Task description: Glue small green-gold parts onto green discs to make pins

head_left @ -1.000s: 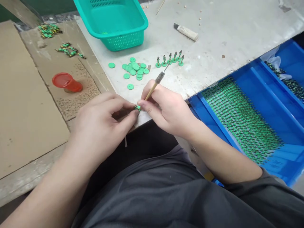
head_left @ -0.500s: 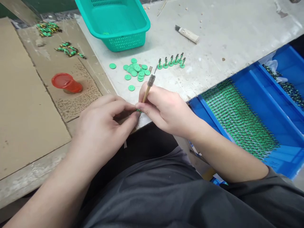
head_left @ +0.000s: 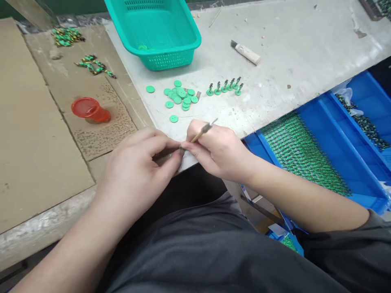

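My left hand (head_left: 137, 162) is closed at the table's front edge, thumb and fingertips pinching a small green figure (head_left: 181, 147) that is mostly hidden. Touching it from the right, my right hand (head_left: 216, 150) holds a slim wooden-handled tool (head_left: 199, 135) with a dark collar and a thin metallic end pointing up and right. Beyond my hands lies a loose pile of round green bases (head_left: 177, 97) with small holes. To their right, several small figures (head_left: 225, 84) stand upright on such bases.
A green plastic basket (head_left: 168, 59) stands at the back. On cardboard at left are a red cup (head_left: 91, 110) and heaps of green-and-black figures (head_left: 65, 36). A white tube-like stick (head_left: 246, 53) lies farther right. Blue trays (head_left: 360, 171) with many green pieces sit below the table's right edge.
The tool in my right hand has tipped over to the right, from nearly upright to a low slant. My left hand keeps its pinch. The whole view has shifted slightly.
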`<state>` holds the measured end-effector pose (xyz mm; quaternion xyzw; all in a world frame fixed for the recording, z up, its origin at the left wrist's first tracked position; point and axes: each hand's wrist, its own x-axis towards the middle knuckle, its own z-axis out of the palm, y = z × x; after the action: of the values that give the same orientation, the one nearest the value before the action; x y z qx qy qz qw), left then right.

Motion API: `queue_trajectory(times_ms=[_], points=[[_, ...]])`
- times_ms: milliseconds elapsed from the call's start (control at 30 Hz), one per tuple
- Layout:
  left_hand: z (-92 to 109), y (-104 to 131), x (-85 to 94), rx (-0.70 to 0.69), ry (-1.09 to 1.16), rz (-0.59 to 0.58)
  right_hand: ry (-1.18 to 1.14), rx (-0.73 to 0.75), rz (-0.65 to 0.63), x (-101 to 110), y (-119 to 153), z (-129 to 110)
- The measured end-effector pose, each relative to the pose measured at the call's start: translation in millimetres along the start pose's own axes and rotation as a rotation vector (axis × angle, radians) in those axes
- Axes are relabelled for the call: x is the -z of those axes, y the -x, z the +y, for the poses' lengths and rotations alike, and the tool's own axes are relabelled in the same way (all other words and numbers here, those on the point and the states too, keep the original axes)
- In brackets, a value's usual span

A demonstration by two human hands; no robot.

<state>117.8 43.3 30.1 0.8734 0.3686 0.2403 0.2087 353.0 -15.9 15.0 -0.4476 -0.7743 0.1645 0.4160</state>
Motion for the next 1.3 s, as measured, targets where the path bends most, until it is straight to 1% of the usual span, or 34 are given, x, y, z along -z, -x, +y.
queue_trajectory(times_ms=[100,133,167,200,300,333,400,533,567,633,700,767,867,967,1067,1200,1300], points=[[0.8,-0.6,-0.1,0.003,-0.001,0.004,-0.025,-0.029,-0.027,-0.1,1.5,-0.5],[0.6,-0.6,1.1,0.01,0.003,-0.002,-0.057,-0.055,-0.014,-0.1,2.8,-1.7],[0.0,-0.3,3.0,0.019,0.008,-0.014,-0.106,-0.097,0.024,-0.2,4.8,-3.0],[-0.9,0.2,5.4,0.028,0.013,-0.027,-0.166,-0.157,0.09,-0.6,7.8,-4.3],[-4.7,2.6,13.0,0.053,0.022,-0.051,-0.35,-0.377,0.344,-3.3,20.0,-6.0],[-5.4,3.4,14.7,0.064,0.029,-0.055,-0.394,-0.43,0.404,-4.7,23.9,-5.6],[-5.0,4.1,15.2,0.09,0.048,-0.039,-0.441,-0.487,0.462,-8.0,29.5,-3.6],[4.1,-1.7,7.6,0.12,0.061,0.033,-0.471,-0.521,0.508,-13.2,29.6,0.6],[7.6,-4.6,6.5,0.141,0.081,0.04,-0.476,-0.526,0.516,-13.8,28.4,1.1],[15.4,-10.8,9.3,0.237,0.157,0.039,-0.485,-0.537,0.525,-14.1,26.4,1.4],[23.5,-15.8,20.5,0.348,0.237,0.033,-0.482,-0.551,0.524,-13.8,25.5,0.8],[31.4,-18.5,38.1,0.411,0.29,0.017,-0.468,-0.564,0.526,-13.7,25.6,-0.3],[42.5,-19.3,65.9,0.416,0.358,-0.022,-0.456,-0.565,0.535,-14.2,25.7,-2.3],[51.4,-18.8,84.1,0.389,0.387,-0.049,-0.434,-0.567,0.534,-14.8,24.8,-4.3],[56.0,-18.5,91.3,0.387,0.381,-0.039,-0.421,-0.57,0.52,-15.0,24.4,-5.6],[57.8,-20.0,93.2,0.386,0.373,-0.041,-0.43,-0.574,0.522,-16.5,25.6,-5.3],[59.8,-23.8,93.5,0.38,0.42,-0.069,-0.433,-0.569,0.529,-18.0,25.6,-4.4]])
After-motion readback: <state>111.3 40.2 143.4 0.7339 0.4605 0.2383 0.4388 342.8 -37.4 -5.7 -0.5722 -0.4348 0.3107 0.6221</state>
